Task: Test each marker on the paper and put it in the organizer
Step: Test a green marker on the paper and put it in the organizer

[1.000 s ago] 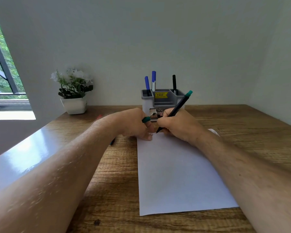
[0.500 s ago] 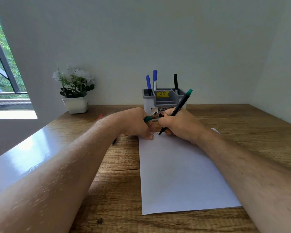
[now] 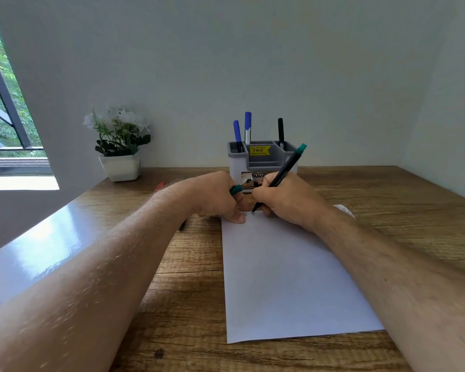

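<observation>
Quickly, left to right: window (image 3: 3,103) at far left edge, then a white pot of white flowers (image 3: 120,146) on the back left of the wooden table (image 3: 193,318). Left forearm comes in from bottom left, stretched forward; left hand (image 3: 212,196) sits knuckles-up at the top left corner of the paper (image 3: 287,277), fingers curled round a teal cap (image 3: 235,189), thumb tip pressed down on the sheet edge. A red marker (image 3: 159,186) shows just behind the left wrist, and a dark one (image 3: 182,226) pokes out under the forearm, both mostly hidden. White paper lies flat in the table's middle, long side running away from the viewer. Grey organizer (image 3: 261,163) stands just behind both hands, yellow price sticker on it, 2 blue markers (image 3: 242,130) upright in its left slot, 1 black marker (image 3: 280,132) upright in its right slot. Right hand (image 3: 285,200) rests its heel on the paper, fingers pinching a black pen-style marker (image 3: 285,173) with a teal end, barrel tilted up and right, tip touching the sheet next to small scribbles (image 3: 249,213). Right forearm runs in from bottom right, lying across the paper's right edge.
</observation>
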Demonstrator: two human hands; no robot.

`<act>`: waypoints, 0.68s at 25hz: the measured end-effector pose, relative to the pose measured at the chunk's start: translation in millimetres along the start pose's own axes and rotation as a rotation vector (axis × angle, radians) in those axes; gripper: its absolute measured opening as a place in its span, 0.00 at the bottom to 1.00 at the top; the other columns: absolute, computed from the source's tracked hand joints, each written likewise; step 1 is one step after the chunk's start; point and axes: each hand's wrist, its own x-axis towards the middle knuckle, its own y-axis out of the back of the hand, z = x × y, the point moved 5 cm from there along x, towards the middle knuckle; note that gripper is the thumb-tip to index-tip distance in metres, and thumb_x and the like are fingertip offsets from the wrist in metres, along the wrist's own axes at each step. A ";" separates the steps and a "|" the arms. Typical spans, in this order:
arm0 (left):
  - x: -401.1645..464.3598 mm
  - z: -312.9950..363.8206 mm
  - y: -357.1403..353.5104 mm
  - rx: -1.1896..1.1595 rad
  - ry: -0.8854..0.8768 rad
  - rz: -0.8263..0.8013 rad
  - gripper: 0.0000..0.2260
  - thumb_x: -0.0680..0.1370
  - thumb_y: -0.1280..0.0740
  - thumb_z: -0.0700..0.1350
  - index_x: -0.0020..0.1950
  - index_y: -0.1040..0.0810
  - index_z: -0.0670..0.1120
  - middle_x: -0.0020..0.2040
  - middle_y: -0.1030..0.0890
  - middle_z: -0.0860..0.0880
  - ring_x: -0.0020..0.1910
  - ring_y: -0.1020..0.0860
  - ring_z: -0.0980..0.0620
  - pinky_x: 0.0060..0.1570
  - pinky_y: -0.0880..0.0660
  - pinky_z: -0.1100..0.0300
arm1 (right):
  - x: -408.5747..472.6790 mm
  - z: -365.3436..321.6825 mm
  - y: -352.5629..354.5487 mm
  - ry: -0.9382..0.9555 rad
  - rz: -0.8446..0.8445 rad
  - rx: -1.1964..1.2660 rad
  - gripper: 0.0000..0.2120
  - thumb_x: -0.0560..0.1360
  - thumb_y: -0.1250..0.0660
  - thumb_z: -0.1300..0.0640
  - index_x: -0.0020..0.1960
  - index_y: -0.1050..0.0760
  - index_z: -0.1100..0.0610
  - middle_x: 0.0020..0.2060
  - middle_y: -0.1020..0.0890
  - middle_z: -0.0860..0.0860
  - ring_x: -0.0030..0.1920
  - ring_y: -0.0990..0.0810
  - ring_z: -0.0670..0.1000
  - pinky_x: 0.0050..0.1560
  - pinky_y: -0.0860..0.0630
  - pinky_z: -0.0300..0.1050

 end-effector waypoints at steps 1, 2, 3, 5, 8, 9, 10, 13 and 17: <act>0.2 -0.1 0.1 0.001 -0.002 0.002 0.14 0.72 0.24 0.46 0.57 0.18 0.48 0.34 0.24 0.54 0.35 0.27 0.56 0.38 0.32 0.61 | 0.0 -0.1 -0.4 0.002 -0.002 -0.003 0.11 0.72 0.33 0.54 0.33 0.24 0.57 0.26 0.22 0.49 0.28 0.26 0.43 0.31 0.31 0.40; 0.5 -0.2 0.1 0.002 -0.003 0.002 0.14 0.72 0.24 0.46 0.57 0.17 0.48 0.34 0.24 0.55 0.35 0.27 0.56 0.37 0.33 0.61 | 0.0 -0.2 -0.7 0.003 -0.008 0.004 0.11 0.72 0.33 0.54 0.32 0.24 0.57 0.25 0.22 0.48 0.26 0.26 0.41 0.31 0.31 0.39; 0.7 -0.2 0.1 0.003 -0.004 0.000 0.14 0.72 0.24 0.46 0.57 0.17 0.48 0.34 0.24 0.54 0.35 0.27 0.56 0.38 0.33 0.61 | 0.5 -0.2 -0.9 0.004 -0.011 0.017 0.11 0.72 0.33 0.54 0.32 0.25 0.57 0.24 0.22 0.49 0.26 0.26 0.41 0.31 0.30 0.40; 1.2 -0.4 -0.4 -0.004 -0.001 -0.009 0.14 0.72 0.25 0.46 0.57 0.18 0.48 0.40 0.20 0.53 0.39 0.25 0.55 0.43 0.31 0.60 | 1.9 -0.2 0.3 0.006 0.006 0.030 0.10 0.71 0.32 0.55 0.33 0.25 0.59 0.26 0.23 0.52 0.29 0.25 0.45 0.34 0.27 0.44; 0.8 0.2 -0.9 -0.011 0.004 -0.013 0.15 0.72 0.25 0.46 0.58 0.18 0.47 0.45 0.18 0.51 0.42 0.24 0.54 0.47 0.30 0.59 | 1.5 -1.0 0.4 0.012 -0.015 0.056 0.11 0.71 0.32 0.56 0.31 0.27 0.57 0.26 0.24 0.54 0.30 0.26 0.49 0.36 0.26 0.47; 0.6 0.8 -0.7 -0.007 0.001 -0.008 0.15 0.73 0.25 0.45 0.58 0.18 0.47 0.39 0.21 0.52 0.38 0.25 0.55 0.43 0.31 0.59 | 0.8 -1.4 -0.4 0.012 -0.036 0.072 0.12 0.71 0.32 0.56 0.30 0.28 0.56 0.26 0.24 0.53 0.29 0.26 0.48 0.35 0.27 0.46; 0.7 1.2 -0.5 0.002 -0.001 -0.002 0.15 0.73 0.25 0.45 0.58 0.18 0.47 0.35 0.24 0.53 0.35 0.27 0.55 0.39 0.32 0.60 | 0.4 -1.6 -0.9 0.013 -0.050 0.079 0.13 0.71 0.32 0.56 0.29 0.29 0.55 0.25 0.24 0.52 0.28 0.26 0.48 0.34 0.28 0.45; 1.8 1.0 -0.8 0.015 0.005 -0.003 0.15 0.73 0.25 0.46 0.59 0.18 0.46 0.35 0.24 0.53 0.35 0.27 0.55 0.41 0.31 0.59 | -0.1 -2.2 -0.3 0.012 -0.061 0.056 0.13 0.70 0.32 0.56 0.28 0.30 0.54 0.24 0.23 0.51 0.26 0.26 0.46 0.33 0.29 0.43; 2.3 0.9 -1.7 0.020 0.011 -0.008 0.13 0.73 0.25 0.46 0.56 0.18 0.48 0.38 0.23 0.54 0.38 0.26 0.56 0.42 0.32 0.59 | 2.8 -0.7 4.1 -0.017 0.026 -0.009 0.11 0.69 0.32 0.55 0.30 0.28 0.56 0.24 0.23 0.51 0.27 0.25 0.47 0.32 0.29 0.41</act>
